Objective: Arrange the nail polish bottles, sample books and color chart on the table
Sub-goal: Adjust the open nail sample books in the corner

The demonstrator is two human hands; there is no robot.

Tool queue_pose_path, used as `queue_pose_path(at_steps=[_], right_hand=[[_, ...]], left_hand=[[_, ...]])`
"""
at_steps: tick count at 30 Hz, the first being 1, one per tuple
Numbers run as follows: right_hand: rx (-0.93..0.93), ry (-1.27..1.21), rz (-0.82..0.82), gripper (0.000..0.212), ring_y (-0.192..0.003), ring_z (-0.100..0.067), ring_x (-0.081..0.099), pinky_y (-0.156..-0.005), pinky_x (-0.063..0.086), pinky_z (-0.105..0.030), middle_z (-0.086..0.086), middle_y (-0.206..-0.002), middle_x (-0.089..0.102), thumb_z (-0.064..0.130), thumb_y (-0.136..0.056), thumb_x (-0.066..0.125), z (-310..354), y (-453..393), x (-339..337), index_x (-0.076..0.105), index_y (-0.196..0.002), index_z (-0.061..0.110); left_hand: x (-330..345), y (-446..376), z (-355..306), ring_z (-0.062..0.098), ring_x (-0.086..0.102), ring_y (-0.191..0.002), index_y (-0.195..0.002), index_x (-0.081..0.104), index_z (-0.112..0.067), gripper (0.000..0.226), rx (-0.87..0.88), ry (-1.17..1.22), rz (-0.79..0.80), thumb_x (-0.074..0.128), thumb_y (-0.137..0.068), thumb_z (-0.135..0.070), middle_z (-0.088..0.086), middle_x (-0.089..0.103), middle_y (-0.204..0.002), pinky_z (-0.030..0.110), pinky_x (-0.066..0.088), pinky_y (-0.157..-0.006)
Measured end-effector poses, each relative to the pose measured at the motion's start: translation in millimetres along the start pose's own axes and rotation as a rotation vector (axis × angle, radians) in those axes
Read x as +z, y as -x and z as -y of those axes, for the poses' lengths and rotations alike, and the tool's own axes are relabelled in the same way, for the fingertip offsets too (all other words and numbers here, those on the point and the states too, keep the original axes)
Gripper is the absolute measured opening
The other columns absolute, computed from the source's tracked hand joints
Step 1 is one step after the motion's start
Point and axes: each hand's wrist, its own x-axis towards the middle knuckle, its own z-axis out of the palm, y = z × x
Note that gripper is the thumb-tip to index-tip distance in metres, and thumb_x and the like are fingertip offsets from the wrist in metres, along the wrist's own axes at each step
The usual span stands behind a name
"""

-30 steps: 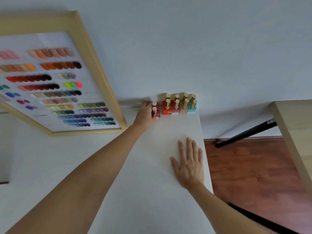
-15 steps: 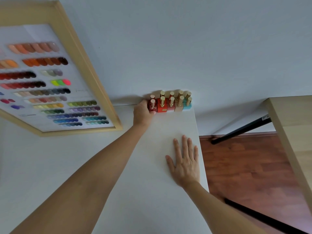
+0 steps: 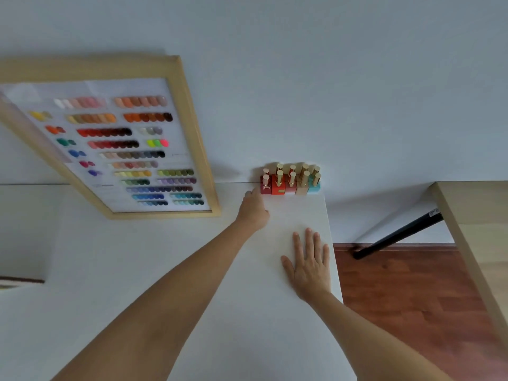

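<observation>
Now your left hand sits empty, fingers curled, just beside the bottles; right hand lies flat, fingers spread, on the worktop.

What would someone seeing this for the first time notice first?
Probably the framed color chart, leaning against the wall at the back left of the white table, its rows of swatches very bright. Next, the cluster of nail polish bottles with gold caps, packed in the table's far right corner. The left hand is just beside the darkest red bottle, while the right hand lies flat on the tabletop.
</observation>
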Motion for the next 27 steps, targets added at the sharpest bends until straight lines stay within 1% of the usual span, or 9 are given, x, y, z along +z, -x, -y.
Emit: queue_pose_path(at_steps=[2, 4, 7, 10, 14, 17, 20, 24, 27], right_hand=[[-0.006, -0.011, 0.060, 0.070, -0.145, -0.029, -0.019, -0.118, -0.006, -0.049, -0.010, -0.159, -0.016, 0.059, -0.094, 0.014, 1, 3, -10, -0.015, -0.147, 0.024], [-0.010, -0.063, 0.087, 0.068, -0.147, -0.033, -0.008, -0.119, 0.002, -0.051, -0.013, -0.159, -0.007, 0.053, -0.096, 0.026, 7, 7, -23, -0.001, -0.150, 0.022], [-0.052, -0.199, 0.066, 0.060, -0.143, -0.033, 0.020, -0.116, 0.022, -0.048, -0.016, -0.155, 0.018, 0.041, -0.096, 0.042, 25, 19, -48, 0.022, -0.146, 0.016], [-0.177, -0.287, 0.051, 0.048, -0.129, -0.029, 0.044, -0.108, 0.037, -0.041, -0.013, -0.144, 0.040, 0.030, -0.095, 0.050, 59, 29, -72, 0.039, -0.139, 0.013], [-0.365, -0.288, 0.008, 0.035, -0.118, -0.023, 0.054, -0.101, 0.039, -0.031, -0.007, -0.129, 0.057, 0.025, -0.095, 0.053, 132, 31, -102, 0.052, -0.128, 0.013], [-0.493, -0.308, -0.022, 0.028, -0.108, -0.022, 0.061, -0.096, 0.045, -0.032, -0.007, -0.119, 0.066, 0.023, -0.093, 0.055, 204, 33, -123, 0.060, -0.119, 0.012], [-0.628, -0.332, -0.017, 0.023, -0.105, -0.022, 0.064, -0.096, 0.048, -0.032, -0.007, -0.114, 0.069, 0.019, -0.093, 0.055, 284, 38, -136, 0.065, -0.112, 0.010], [-0.794, -0.341, -0.006, 0.018, -0.091, -0.019, 0.068, -0.083, 0.050, -0.026, -0.003, -0.098, 0.073, 0.017, -0.094, 0.053, 389, 55, -145, 0.069, -0.096, 0.010], [-0.887, -0.351, -0.056, 0.019, -0.087, -0.020, 0.067, -0.078, 0.048, -0.023, -0.005, -0.098, 0.073, 0.020, -0.095, 0.052, 464, 69, -144, 0.068, -0.099, 0.010]], left_hand=[[-13, 24, 4, 0.033, 0.053, -0.115, -0.125, 0.045, 0.003, 0.044, 0.060, 0.014, 0.072, 0.060, -0.086, -0.012, 0.021, 0.053, -0.126, 0.037, 0.045, -0.094], [-30, 51, 12, 0.030, 0.056, -0.116, -0.129, 0.047, 0.002, 0.048, 0.103, 0.063, 0.116, 0.061, -0.087, -0.014, 0.018, 0.057, -0.127, 0.035, 0.045, -0.096], [-63, 90, 36, 0.025, 0.060, -0.111, -0.133, 0.048, -0.006, 0.049, 0.094, 0.116, 0.084, 0.063, -0.087, -0.015, 0.012, 0.060, -0.125, 0.029, 0.046, -0.093], [-106, 124, 73, 0.022, 0.062, -0.104, -0.128, 0.054, -0.008, 0.043, 0.085, 0.126, 0.009, 0.064, -0.087, -0.015, 0.009, 0.063, -0.120, 0.024, 0.046, -0.088], [-170, 171, 130, 0.017, 0.062, -0.099, -0.125, 0.057, -0.010, 0.040, 0.044, 0.144, -0.118, 0.064, -0.087, -0.020, 0.006, 0.065, -0.116, 0.022, 0.045, -0.086], [-219, 206, 177, 0.013, 0.060, -0.090, -0.120, 0.060, -0.011, 0.037, -0.008, 0.151, -0.231, 0.066, -0.085, -0.022, 0.006, 0.067, -0.113, 0.021, 0.045, -0.082], [-267, 238, 229, 0.013, 0.060, -0.086, -0.115, 0.062, -0.011, 0.032, -0.061, 0.145, -0.335, 0.067, -0.085, -0.022, 0.007, 0.067, -0.110, 0.023, 0.047, -0.082], [-328, 277, 298, 0.015, 0.062, -0.089, -0.114, 0.064, -0.010, 0.031, -0.126, 0.110, -0.468, 0.067, -0.085, -0.020, 0.007, 0.069, -0.107, 0.023, 0.046, -0.086], [-367, 305, 350, 0.016, 0.063, -0.093, -0.115, 0.064, -0.010, 0.030, -0.162, 0.099, -0.565, 0.065, -0.086, -0.016, 0.006, 0.068, -0.109, 0.023, 0.046, -0.088]])
